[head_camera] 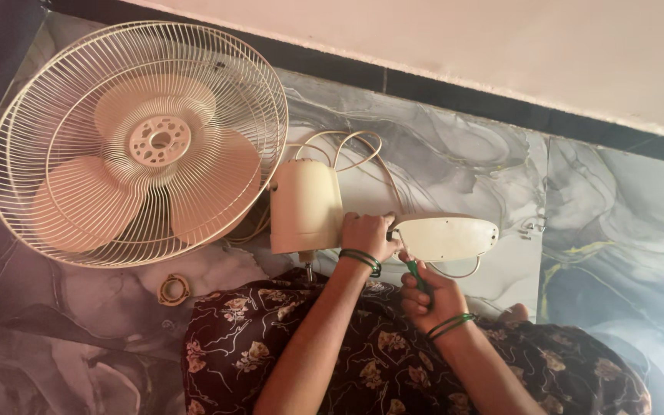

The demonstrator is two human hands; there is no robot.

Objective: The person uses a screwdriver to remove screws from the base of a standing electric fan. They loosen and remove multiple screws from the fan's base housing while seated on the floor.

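I kneel on the marble floor (455, 154) with the cream wall fan (136, 142) lying flat before me. My left hand (368, 234) is clenched on the joint between the motor housing (305, 206) and the oval base plate (447, 237). My right hand (428, 296) grips a green-handled screwdriver (416, 275), its tip at the plate's near end. If the tip slips, it could jab my left fingers, which are just beside it. The loose cord (351, 150) could snag, and the small ring (173, 290) lying apart could get lost.

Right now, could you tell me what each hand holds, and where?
The right hand grips a green screwdriver by its handle. The left hand holds the fan at its neck beside the base.
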